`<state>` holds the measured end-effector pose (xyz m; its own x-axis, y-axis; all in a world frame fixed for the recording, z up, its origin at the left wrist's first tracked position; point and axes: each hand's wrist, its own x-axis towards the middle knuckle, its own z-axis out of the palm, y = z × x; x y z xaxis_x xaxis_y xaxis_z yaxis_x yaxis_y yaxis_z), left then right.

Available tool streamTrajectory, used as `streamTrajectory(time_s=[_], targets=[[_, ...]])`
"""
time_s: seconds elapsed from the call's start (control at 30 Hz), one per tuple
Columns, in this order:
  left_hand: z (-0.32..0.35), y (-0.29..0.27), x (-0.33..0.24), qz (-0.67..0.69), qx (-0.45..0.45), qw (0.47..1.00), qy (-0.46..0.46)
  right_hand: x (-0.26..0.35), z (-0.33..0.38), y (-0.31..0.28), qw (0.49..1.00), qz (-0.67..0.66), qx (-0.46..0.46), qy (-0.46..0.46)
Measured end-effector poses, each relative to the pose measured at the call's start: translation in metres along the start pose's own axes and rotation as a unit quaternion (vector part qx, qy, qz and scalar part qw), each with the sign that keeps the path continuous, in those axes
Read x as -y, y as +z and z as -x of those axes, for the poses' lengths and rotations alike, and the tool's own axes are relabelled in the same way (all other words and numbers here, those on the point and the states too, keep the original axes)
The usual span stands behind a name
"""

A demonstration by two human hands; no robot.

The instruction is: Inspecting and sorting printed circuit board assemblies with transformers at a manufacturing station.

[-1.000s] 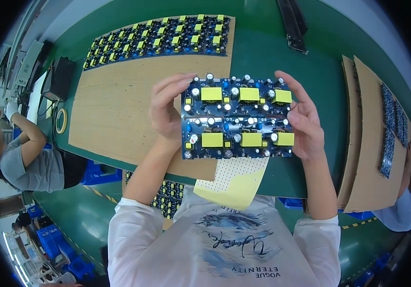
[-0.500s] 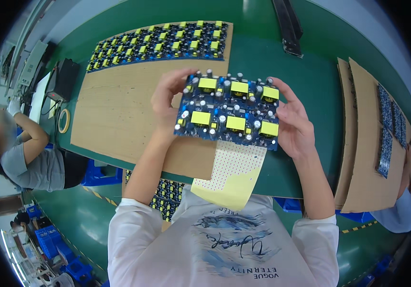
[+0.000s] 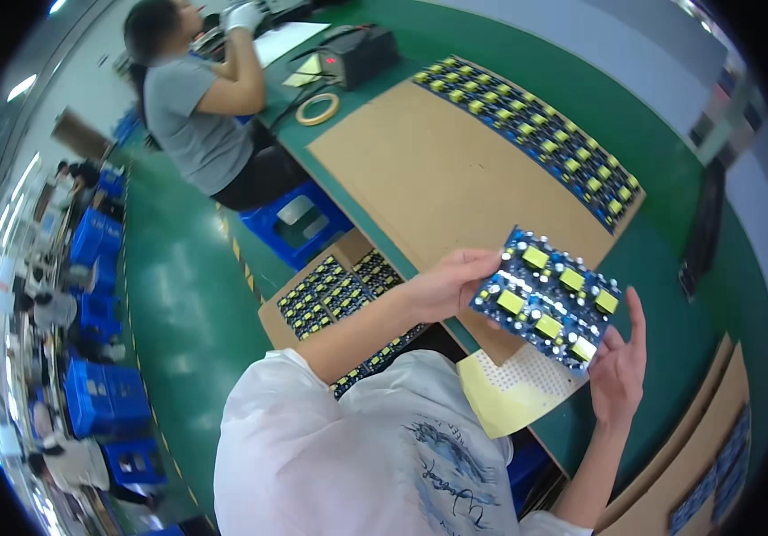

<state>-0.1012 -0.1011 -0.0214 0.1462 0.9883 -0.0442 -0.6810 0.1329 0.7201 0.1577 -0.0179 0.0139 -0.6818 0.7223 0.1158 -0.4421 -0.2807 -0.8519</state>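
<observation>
A blue circuit board panel (image 3: 537, 304) is held up over the near edge of the table, tilted down to the right. It carries yellow block-shaped transformers and several small silvery capacitors. My left hand (image 3: 448, 284) grips its left edge, with some fingers hidden beneath. At the opposite edge is my right hand (image 3: 619, 373), its thumb against the board and a finger stretched up along the side. Below the panel, a yellow sheet with rows of small marks (image 3: 500, 393) overhangs the table edge.
Rows of similar boards (image 3: 536, 125) lie on a cardboard sheet (image 3: 419, 170). More boards (image 3: 317, 299) sit in a box below the table, left. A tape roll (image 3: 317, 109) and black device (image 3: 357, 58) are near a seated co-worker (image 3: 192, 107). Cardboard (image 3: 679, 456) stands right.
My view has swung to the left, bringing the co-worker and the box of boards further into sight. The panel stays between my hands, now tilted; my right hand's grip has loosened.
</observation>
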Motion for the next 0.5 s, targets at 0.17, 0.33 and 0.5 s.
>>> streamTrajectory(time_s=[0.17, 0.33, 0.5], targets=[[0.066, -0.021, -0.014, 0.049, -0.22, 0.953, 0.201, 0.005, 0.007, -0.013, 0.999, -0.024, 0.045, -0.008], [0.145, -0.094, -0.018, 0.052, -0.469, 0.746, 0.47, -0.001, 0.002, -0.03, 0.998, -0.045, -0.018, -0.043], [0.24, -0.187, 0.022, 0.16, -0.657, 0.495, 0.546, -0.006, -0.002, -0.043, 0.998, -0.064, 0.009, -0.028]])
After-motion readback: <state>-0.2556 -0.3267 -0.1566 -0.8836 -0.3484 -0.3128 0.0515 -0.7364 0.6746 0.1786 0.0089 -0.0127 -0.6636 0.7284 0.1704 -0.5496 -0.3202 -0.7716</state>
